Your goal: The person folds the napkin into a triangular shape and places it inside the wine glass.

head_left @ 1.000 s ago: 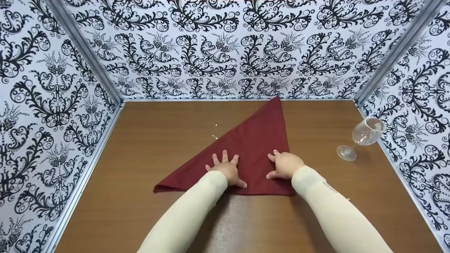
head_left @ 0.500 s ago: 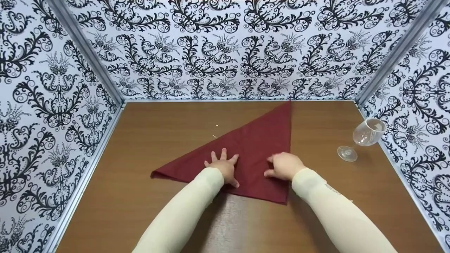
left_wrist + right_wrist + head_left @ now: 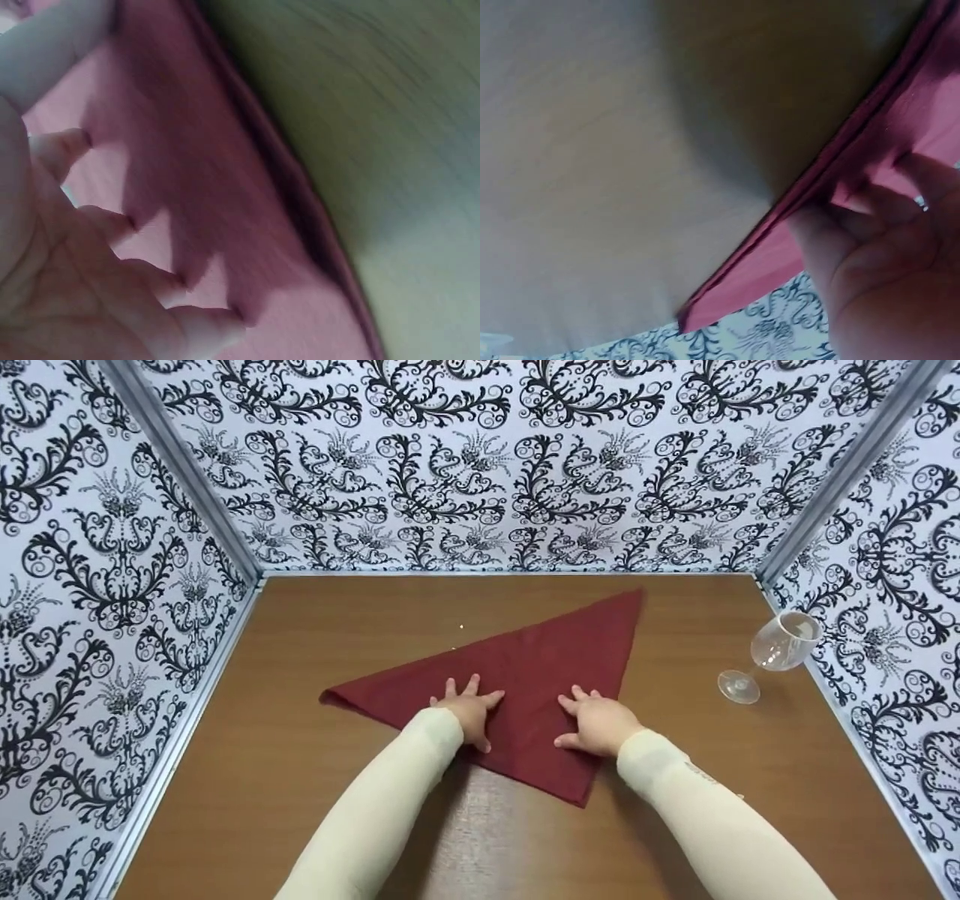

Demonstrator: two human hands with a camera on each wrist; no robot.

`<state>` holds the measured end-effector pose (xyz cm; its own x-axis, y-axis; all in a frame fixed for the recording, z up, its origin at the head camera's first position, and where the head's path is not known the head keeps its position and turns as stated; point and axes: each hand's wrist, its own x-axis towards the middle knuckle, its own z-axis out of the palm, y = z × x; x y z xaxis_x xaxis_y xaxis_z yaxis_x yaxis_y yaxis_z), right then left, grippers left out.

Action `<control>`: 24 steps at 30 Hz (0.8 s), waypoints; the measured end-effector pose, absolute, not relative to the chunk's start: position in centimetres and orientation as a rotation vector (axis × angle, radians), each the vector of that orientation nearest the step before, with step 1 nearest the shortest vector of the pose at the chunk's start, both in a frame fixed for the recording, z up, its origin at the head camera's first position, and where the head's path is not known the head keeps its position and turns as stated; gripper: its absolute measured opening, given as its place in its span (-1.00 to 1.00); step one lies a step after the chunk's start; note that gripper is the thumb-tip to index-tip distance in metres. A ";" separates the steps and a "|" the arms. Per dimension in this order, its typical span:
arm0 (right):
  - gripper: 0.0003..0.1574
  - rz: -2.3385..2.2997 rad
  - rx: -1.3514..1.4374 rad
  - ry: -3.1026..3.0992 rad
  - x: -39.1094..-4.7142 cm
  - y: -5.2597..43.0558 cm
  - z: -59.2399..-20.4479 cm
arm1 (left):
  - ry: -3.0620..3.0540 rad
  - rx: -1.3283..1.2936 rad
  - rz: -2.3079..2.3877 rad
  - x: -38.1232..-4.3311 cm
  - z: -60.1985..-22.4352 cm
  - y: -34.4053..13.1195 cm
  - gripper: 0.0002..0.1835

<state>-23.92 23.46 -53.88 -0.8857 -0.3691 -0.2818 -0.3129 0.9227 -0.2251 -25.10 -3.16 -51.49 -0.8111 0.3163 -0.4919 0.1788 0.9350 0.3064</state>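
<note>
A dark red cloth napkin point(image 3: 525, 660), folded into a triangle, lies on the wooden table. Its long folded edge faces the back, and one corner points toward the front. My left hand point(image 3: 466, 714) rests on the napkin's left half with fingers spread; in the left wrist view the fingertips point(image 3: 236, 319) touch the cloth. On the right half lies my right hand point(image 3: 600, 724), fingers apart, close to the napkin's right edge. In the right wrist view the layered edge of the napkin point(image 3: 739, 259) runs past the right hand point(image 3: 892, 255).
A clear stemmed wine glass point(image 3: 784, 641) stands on the right side of the table point(image 3: 337, 825). Patterned black and white walls point(image 3: 480, 472) enclose the back and both sides. Small pale specks lie behind the napkin.
The napkin has turned clockwise under both hands: its back corner moved right, its left corner moved toward the back, its front corner came nearer. The glass has stayed put.
</note>
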 end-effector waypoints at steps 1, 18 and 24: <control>0.05 -0.240 -0.498 2.766 -23.8 23.3 -53.8 | 2.529 0.351 0.344 -25.0 -51.6 -3.1 0.07; -0.16 -0.395 -0.639 2.770 -22.1 23.2 -55.5 | 2.563 0.423 0.291 -25.9 -53.2 -4.3 0.10; -0.16 -0.477 -0.703 2.780 -21.7 23.3 -55.5 | 2.507 0.633 0.324 -25.6 -54.0 -4.0 -0.05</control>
<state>-21.66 23.32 -55.55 -0.8573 -0.4943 -0.1441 -0.4180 0.8316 -0.3658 -25.57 -4.03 -53.99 -0.7502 0.4980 -0.4349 0.3710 0.8615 0.3466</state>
